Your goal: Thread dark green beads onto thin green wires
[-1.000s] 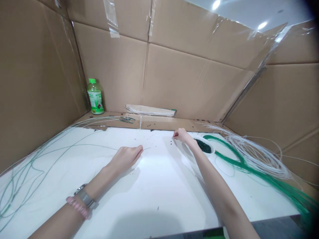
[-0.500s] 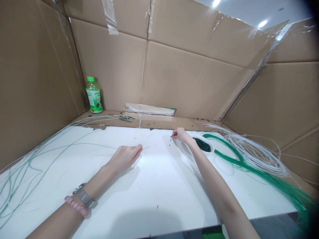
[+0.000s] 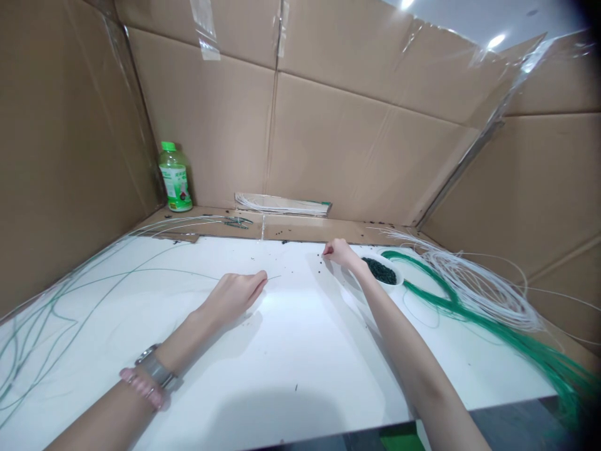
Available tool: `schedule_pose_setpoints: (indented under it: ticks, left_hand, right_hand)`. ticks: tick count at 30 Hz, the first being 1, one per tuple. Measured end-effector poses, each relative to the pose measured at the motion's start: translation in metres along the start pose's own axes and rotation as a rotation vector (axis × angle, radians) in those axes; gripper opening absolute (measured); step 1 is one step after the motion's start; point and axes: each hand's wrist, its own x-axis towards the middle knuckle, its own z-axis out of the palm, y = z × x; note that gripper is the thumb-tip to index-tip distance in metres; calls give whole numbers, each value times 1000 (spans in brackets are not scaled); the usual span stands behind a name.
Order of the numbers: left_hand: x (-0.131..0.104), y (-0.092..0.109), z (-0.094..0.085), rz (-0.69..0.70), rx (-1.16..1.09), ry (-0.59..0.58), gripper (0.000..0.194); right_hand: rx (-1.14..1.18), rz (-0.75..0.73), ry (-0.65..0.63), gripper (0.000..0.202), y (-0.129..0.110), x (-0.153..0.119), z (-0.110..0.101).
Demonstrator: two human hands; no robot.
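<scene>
My left hand [image 3: 235,294] rests on the white table [image 3: 300,351] and pinches a thin green wire [image 3: 141,270] whose bare tip pokes out to the right of the fingers. My right hand [image 3: 339,252] is further back, fingers pinched together over small dark beads scattered on the table; whether a bead is between them is too small to see. Just to its right stands a white dish of dark green beads [image 3: 382,272]. The left wrist carries a watch and a pink bracelet.
Green cord bundle [image 3: 493,332] and white cord coil [image 3: 474,288] lie at the right. More green wires [image 3: 42,313] loop over the left of the table. A green-capped bottle [image 3: 174,178] stands in the back left corner. Cardboard walls [image 3: 357,138] enclose the table on three sides.
Both hands stay nearly where they were. The view has shifted slightly, and the right hand's pinched fingers dipped a little toward the loose beads.
</scene>
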Motion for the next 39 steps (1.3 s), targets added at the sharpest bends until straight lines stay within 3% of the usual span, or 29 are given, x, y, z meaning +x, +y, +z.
schedule_pose_setpoints:
  ticks: [39]
  left_hand:
    - [1,-1,0,7,20,2,29]
  right_hand:
    - [-38,1,7,23,0,0,-2]
